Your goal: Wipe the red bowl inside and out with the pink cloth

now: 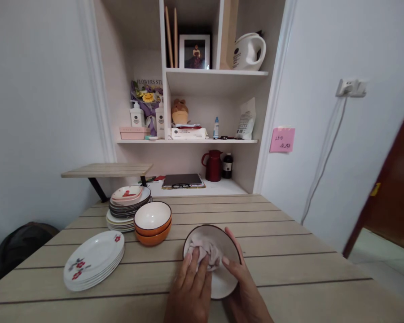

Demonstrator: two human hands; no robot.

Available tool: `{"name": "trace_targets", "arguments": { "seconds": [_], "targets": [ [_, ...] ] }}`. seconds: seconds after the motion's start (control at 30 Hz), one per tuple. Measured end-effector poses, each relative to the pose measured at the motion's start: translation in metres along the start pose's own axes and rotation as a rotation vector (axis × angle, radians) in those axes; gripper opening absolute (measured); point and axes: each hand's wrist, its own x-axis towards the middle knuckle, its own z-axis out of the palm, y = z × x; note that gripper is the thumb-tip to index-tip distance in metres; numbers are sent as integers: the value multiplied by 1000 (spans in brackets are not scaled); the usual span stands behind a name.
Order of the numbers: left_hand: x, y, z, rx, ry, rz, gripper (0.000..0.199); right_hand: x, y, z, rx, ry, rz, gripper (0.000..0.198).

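The left hand hides part of the cloth from me, and the dark-rimmed bowl blocks some fingers of the right hand. My bottom edge crops both arms. I can't read the dark bottle's small label.

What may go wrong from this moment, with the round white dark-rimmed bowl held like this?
The dark-rimmed bowl might slip: it is tilted, and the right hand grips it at one side while the left hand presses a crumpled pale cloth inside. If the left hand swings outward, it might also bump the two stacked orange round bowls with white insides, standing nearby on the slatted light-wood table.
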Motion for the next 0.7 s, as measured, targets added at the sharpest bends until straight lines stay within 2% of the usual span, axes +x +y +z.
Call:
{"name": "trace_targets", "arguments": {
  "seconds": [0.2, 0.33, 0.4, 0.53, 0.7],
  "targets": [
    [-1, 24, 14, 33, 44, -79, 35, 0, 0, 1, -60, 11, -50, 103],
    [7, 46, 30, 8, 155, -263, 35, 4, 5, -8, -15, 22, -17, 100],
    [12, 53, 33, -24, 187, -307, 37, 6, 8, -12, -3, 31, -10, 95],
    [12, 50, 26, -98, 172, -237, 37, 4, 6, -8, -18, 47, -25, 81],
    [-3, 9, 5, -133, 90, -28, 38, 0, 1, 5, -76, 66, -66, 80]
  ]
}}
